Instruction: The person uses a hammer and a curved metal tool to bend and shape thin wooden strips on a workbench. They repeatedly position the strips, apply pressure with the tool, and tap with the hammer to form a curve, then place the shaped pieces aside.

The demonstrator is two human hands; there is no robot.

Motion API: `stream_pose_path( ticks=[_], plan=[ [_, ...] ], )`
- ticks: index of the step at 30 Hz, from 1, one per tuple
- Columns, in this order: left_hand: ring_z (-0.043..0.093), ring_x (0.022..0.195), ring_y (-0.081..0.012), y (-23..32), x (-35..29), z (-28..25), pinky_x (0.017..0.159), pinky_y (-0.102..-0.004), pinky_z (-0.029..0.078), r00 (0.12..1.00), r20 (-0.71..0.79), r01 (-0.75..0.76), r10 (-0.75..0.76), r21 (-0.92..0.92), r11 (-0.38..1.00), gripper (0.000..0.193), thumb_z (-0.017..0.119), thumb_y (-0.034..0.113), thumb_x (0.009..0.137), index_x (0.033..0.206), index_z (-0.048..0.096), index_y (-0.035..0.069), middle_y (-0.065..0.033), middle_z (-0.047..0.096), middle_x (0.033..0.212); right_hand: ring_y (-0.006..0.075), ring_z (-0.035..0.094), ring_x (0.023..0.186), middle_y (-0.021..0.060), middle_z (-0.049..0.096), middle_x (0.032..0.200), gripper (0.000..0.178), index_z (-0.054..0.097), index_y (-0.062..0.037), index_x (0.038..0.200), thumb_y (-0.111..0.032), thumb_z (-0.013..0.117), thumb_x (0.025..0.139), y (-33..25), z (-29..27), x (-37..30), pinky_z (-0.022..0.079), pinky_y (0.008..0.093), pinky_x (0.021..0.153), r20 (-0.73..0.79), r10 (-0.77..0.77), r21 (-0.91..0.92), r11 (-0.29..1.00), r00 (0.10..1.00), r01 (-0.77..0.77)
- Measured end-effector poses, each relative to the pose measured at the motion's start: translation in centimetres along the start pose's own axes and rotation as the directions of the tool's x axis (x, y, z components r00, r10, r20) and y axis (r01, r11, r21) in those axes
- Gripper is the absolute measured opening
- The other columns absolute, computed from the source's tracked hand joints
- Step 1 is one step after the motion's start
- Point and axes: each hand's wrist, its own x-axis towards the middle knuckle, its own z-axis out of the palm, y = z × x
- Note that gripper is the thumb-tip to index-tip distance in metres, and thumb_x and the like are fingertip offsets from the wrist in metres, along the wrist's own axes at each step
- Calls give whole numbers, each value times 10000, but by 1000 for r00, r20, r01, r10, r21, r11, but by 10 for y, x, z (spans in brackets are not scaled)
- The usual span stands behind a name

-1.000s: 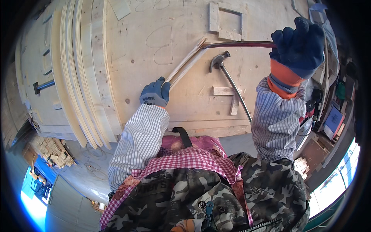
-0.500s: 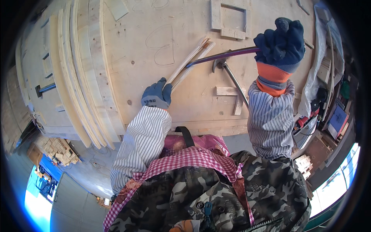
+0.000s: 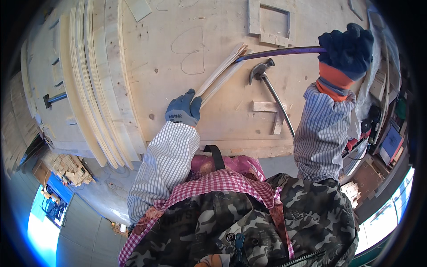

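My gloved left hand (image 3: 183, 110) is closed round the near end of two narrow wooden strips (image 3: 221, 69), which lie slanting on the plywood worktop (image 3: 169, 133). The strips sit side by side with a narrow gap between them. In my gloved right hand (image 3: 348, 53), off to the right, is the end of a long, slightly curved purple-blue pry bar (image 3: 284, 52). Its tip rests at the strips near their far end; how deep it goes in between them I cannot tell. Below the bar lies a claw hammer (image 3: 276, 98) with a metal shaft, touched by neither hand.
Long boards (image 3: 89, 80) lie along the left side, with another hammer-like tool (image 3: 55, 99) beyond them. A small wooden frame (image 3: 274, 40) lies at the far side, and joined wood pieces (image 3: 264, 107) lie beside the hammer. Plastic sheeting (image 3: 382, 53) hangs at right.
My right hand has moved right and slightly up with the pry bar. The bar's tip has shifted toward the strips' far end. My left hand still holds their near end.
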Motion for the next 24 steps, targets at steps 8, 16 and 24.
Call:
stream_pose_path(
  ticks=[8,16,24],
  plan=[
    [609,772,-322,2,-4,-2,740,-405,483,998,22,-60,59,47,997,389,559,291,805,1096,594,34,-171,643,871,111,448,500,150,547,1168,442,498,-123,1231,6,541,810,-3,-55,-50,402,275,492,-104,-195,-43,981,975,192],
    [573,865,-355,11,-14,11,778,-427,456,987,-71,-134,144,129,983,537,603,343,767,1179,524,7,-209,588,1032,112,405,428,20,613,883,153,577,-91,1009,-114,509,874,-15,-65,-132,389,272,431,-665,-163,-123,986,729,108],
    [504,1020,-358,17,-21,15,886,-425,399,995,-82,-42,47,58,997,671,640,399,745,1260,436,21,-202,516,1155,158,520,549,46,531,570,391,589,77,961,-280,431,932,-39,41,-170,471,344,838,-796,42,-22,995,604,-99]
  ],
)
